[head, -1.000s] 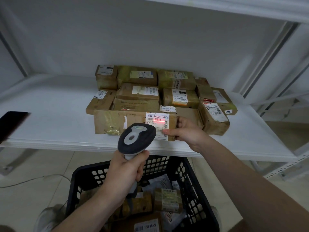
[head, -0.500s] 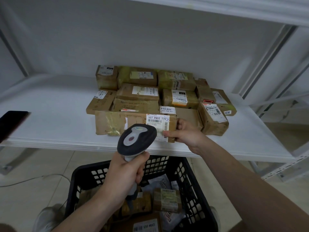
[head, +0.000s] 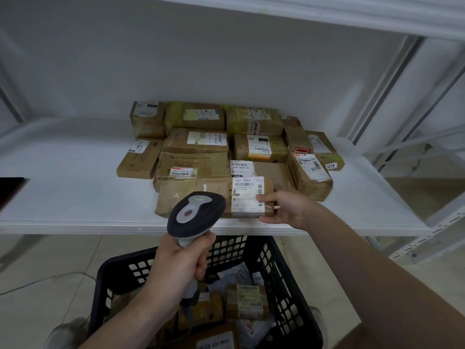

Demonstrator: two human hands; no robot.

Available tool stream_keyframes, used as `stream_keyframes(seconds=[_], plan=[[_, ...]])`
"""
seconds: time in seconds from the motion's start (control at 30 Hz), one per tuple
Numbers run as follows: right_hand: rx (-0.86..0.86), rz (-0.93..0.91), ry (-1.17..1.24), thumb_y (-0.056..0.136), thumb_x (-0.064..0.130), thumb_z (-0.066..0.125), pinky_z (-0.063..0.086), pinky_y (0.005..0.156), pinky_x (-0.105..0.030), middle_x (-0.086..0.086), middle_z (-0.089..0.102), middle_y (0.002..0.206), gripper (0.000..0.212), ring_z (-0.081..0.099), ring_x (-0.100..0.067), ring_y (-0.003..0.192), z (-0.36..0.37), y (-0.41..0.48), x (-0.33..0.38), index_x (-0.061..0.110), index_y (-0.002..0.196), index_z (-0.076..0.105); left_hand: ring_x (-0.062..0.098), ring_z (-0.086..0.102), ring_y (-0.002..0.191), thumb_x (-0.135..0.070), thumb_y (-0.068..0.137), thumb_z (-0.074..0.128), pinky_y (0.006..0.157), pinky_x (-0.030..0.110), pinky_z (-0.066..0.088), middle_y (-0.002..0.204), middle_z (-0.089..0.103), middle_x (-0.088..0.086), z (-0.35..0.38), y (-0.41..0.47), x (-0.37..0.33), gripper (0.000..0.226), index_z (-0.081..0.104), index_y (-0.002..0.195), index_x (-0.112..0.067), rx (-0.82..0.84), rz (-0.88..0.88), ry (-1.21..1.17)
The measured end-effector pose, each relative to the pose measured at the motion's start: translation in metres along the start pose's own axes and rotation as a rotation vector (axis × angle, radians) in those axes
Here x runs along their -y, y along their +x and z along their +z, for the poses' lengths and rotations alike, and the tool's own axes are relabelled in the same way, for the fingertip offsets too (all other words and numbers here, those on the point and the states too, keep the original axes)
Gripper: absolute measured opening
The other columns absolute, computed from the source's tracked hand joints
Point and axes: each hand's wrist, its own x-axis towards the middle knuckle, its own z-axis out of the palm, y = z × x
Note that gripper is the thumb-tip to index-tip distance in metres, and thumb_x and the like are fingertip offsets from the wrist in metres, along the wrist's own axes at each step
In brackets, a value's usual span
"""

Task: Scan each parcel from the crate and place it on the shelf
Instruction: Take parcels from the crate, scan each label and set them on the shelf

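Observation:
A long brown cardboard parcel (head: pixel 201 195) with a white label lies along the front of the white shelf (head: pixel 75 197). My right hand (head: pixel 284 206) grips its right end, thumb on the label. My left hand (head: pixel 181 263) holds a dark grey barcode scanner (head: pixel 196 214) just in front of the parcel, head pointing at it. No red light shows on the label. Below the shelf stands a black plastic crate (head: pixel 284 270) with more parcels (head: pixel 245 301) inside.
Several taped brown parcels (head: pixel 196 141) sit packed together behind the held one, up to the shelf's back wall. A black flat object (head: pixel 10 190) lies at the shelf's left edge. An upper shelf board (head: pixel 327 11) hangs overhead. Shelf uprights (head: pixel 392 91) stand at right.
The scanner's red line on the label has gone out. The parcel has shifted right and back, lying flatter against the stacked parcels. The scanner has stayed nearly in place.

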Motion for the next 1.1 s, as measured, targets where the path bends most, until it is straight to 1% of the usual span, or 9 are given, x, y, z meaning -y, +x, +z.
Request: stream_keyframes(seconds=[0.17,0.33,0.47,0.67,0.77,0.83,0.9,1.0,1.1], plan=[[-0.192,0.126,0.075,0.094,0.013,0.069,0.065,0.07,-0.037,-0.013,0.068,0.115,0.015,0.069,-0.029,0.109,-0.034,0.004,-0.013,0.011,0.108,0.065,0.022,0.04,0.048,-0.014,0.095,0.067,0.051,0.033,0.035,0.057,0.044,0.013,0.01,0.005,0.003,0.031,0.055,0.076,0.008,0.017,-0.025,0.008],[-0.314,0.15,0.076,0.098,0.014,0.06,0.063,0.057,-0.034,-0.014,0.066,0.104,0.004,0.067,-0.025,0.091,-0.061,0.001,-0.023,0.013,0.101,0.061,0.022,0.04,0.047,-0.014,0.095,0.067,0.05,0.032,0.035,0.057,0.043,0.015,0.018,0.011,0.008,0.032,0.056,0.07,0.001,0.051,-0.038,0.031],[-0.399,0.148,0.063,0.102,0.015,0.055,0.063,0.076,-0.04,-0.014,0.065,0.102,0.002,0.065,-0.024,0.086,-0.079,-0.003,-0.029,0.014,0.101,0.057,0.022,0.041,0.047,-0.015,0.095,0.067,0.05,0.034,0.036,0.058,0.044,0.014,0.021,0.014,0.012,0.032,0.055,0.072,0.003,0.059,-0.041,0.054],[-0.513,0.113,0.035,0.104,0.017,0.059,0.061,0.061,-0.035,-0.011,0.063,0.09,0.018,0.063,-0.021,0.076,-0.105,0.007,-0.035,0.007,0.118,0.059,0.021,0.041,0.049,-0.016,0.096,0.067,0.05,0.033,0.037,0.06,0.045,0.014,0.023,0.016,0.013,0.026,0.059,0.074,-0.003,0.065,-0.06,0.08],[-0.574,0.095,0.031,0.101,0.016,0.064,0.063,0.067,-0.042,-0.015,0.067,0.103,0.027,0.066,-0.025,0.082,-0.117,0.017,-0.04,0.004,0.125,0.061,0.022,0.041,0.048,-0.015,0.096,0.067,0.049,0.032,0.037,0.061,0.046,0.014,0.023,0.017,0.014,0.031,0.055,0.082,0.009,0.052,-0.056,0.074],[-0.624,0.104,0.005,0.096,0.026,0.069,0.062,0.066,-0.045,-0.019,0.065,0.12,0.041,0.067,-0.03,0.095,-0.121,0.021,-0.043,0.005,0.13,0.06,0.022,0.041,0.048,-0.014,0.096,0.066,0.048,0.032,0.037,0.061,0.045,0.015,0.024,0.017,0.014,0.033,0.053,0.082,0.012,0.043,-0.055,0.071],[-0.715,0.13,-0.142,0.087,0.047,0.071,0.06,0.078,-0.047,-0.018,0.051,0.14,0.071,0.059,-0.038,0.117,-0.121,0.023,-0.043,0.008,0.142,0.049,0.022,0.04,0.048,-0.014,0.096,0.066,0.048,0.032,0.036,0.06,0.045,0.014,0.023,0.016,0.015,0.03,0.055,0.079,0.008,0.043,-0.058,0.073],[-0.775,0.055,-0.694,0.086,0.066,0.065,0.044,0.106,-0.056,-0.018,0.032,0.153,0.093,0.038,-0.045,0.138,-0.106,0.011,-0.04,0.014,0.155,0.027,0.022,0.04,0.048,-0.014,0.096,0.066,0.049,0.032,0.036,0.059,0.045,0.013,0.023,0.016,0.015,0.023,0.06,0.079,-0.001,0.056,-0.062,0.083],[-0.67,-0.072,-0.969,0.075,0.079,0.068,0.042,0.107,-0.06,-0.015,0.028,0.155,0.108,0.033,-0.044,0.14,-0.082,0.002,-0.042,0.023,0.157,0.024,0.023,0.04,0.049,-0.015,0.096,0.066,0.049,0.033,0.037,0.06,0.045,0.014,0.022,0.016,0.016,0.025,0.059,0.079,0.002,0.062,-0.054,0.091]])
